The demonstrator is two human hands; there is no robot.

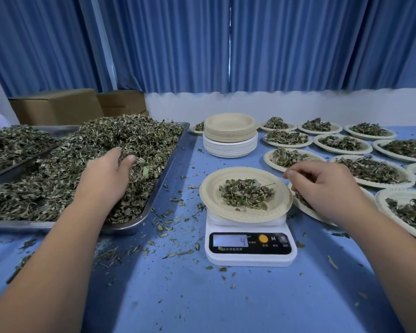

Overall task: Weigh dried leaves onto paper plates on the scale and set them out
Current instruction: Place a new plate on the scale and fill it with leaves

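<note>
1. Centrally, a white scale [249, 246] is set on the blue table [202, 299], and a 4 is shown on its display.
2. A paper plate [208, 188] is carried on top of the scale, and a small portion [246, 194] of dried leaves is piled at its middle.
3. Left of the scale, a steel tray [155, 188] is laid, loaded with a tall heap [94, 140] of the same leaves.
4. The left hand [108, 169] is sunk into the heap on the side nearer the scale. Its fingers are buried and curled round a clump, with the thumb bent against it.
5. The right hand [322, 186] is held just right of the scale, beside the plate's right rim, back upward. Its fingers are bent downward and the thumb and forefinger tips are brought close. Whether a leaf is pinched there cannot be told.
6. Behind the scale, a stack [229, 138] of unfilled plates is kept, tan ones on white ones.
7. Right of the scale and behind it, filled plates [341, 143] are set out in rows. One of them is partly hidden under the right hand.
8. Crumbs [168, 222] of leaf are scattered over the table around the scale, most thickly between it and the tray.
9. Far left of the scale, a second tray [58, 128] of leaves is seen beyond the first, with cardboard boxes [58, 106] behind it and a blue curtain [226, 44] hung at the back.
</note>
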